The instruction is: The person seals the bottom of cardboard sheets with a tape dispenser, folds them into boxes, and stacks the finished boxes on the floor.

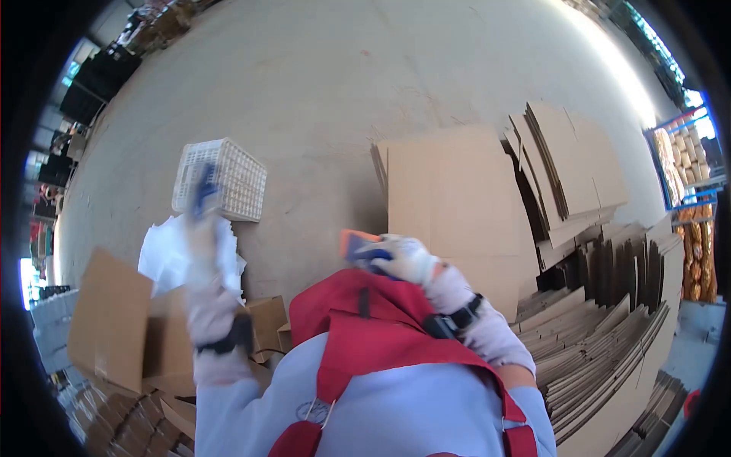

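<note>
My right hand [402, 259], in a white glove with blue on the fingers, is closed in front of the red apron [381, 320]. It grips a small orange-edged thing [352, 242] whose kind I cannot make out, its lower part covered by the fingers. On the left, my left hand [202, 206] reaches forward, smeared by motion, with blue at the fingers. In this view it overlaps the near side of a white plastic crate [245, 181] and white crumpled sheeting [164, 255].
Flat cardboard [453, 198] lies right of centre, with more stacked sheets [582, 167] beyond. Many folded cartons [601, 358] stand packed at the right. An open cardboard box [110, 320] is at the lower left. Grey floor [327, 84] stretches ahead.
</note>
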The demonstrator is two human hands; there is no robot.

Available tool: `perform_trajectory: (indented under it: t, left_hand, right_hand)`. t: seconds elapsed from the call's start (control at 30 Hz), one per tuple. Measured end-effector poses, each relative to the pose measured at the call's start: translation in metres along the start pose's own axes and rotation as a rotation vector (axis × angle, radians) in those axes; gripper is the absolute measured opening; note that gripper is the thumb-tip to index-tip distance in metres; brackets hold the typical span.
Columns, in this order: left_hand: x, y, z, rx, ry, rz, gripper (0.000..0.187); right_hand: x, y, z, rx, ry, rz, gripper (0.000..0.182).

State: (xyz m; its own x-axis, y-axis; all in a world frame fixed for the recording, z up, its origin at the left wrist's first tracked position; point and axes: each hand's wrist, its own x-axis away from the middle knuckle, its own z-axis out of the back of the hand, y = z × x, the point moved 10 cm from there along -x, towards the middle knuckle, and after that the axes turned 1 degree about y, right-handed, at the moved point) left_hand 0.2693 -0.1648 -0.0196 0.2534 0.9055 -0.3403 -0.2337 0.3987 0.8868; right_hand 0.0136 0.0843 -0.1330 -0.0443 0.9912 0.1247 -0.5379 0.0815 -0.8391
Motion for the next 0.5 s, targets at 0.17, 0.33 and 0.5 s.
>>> perform_trajectory:
  t: [0.17, 0.33, 0.5]
  left_hand:
    - [0.139, -0.257, -0.303, 0.240, -0.653, 1.046, 0.086]
    - [0.325, -0.369, -0.422, -0.129, -0.828, 1.365, 0.091]
    - [0.378, -0.349, -0.425, -0.003, -0.796, 1.422, 0.059]
  right_hand:
    - [0.120, 0.117, 0.031, 0.060, 0.334, -0.263, 0.031]
    - [0.224, 0.152, 0.008, -0.402, 0.538, -0.744, 0.032]
    - [0.285, 0.142, -0.014, -0.504, 0.721, -0.855, 0.032]
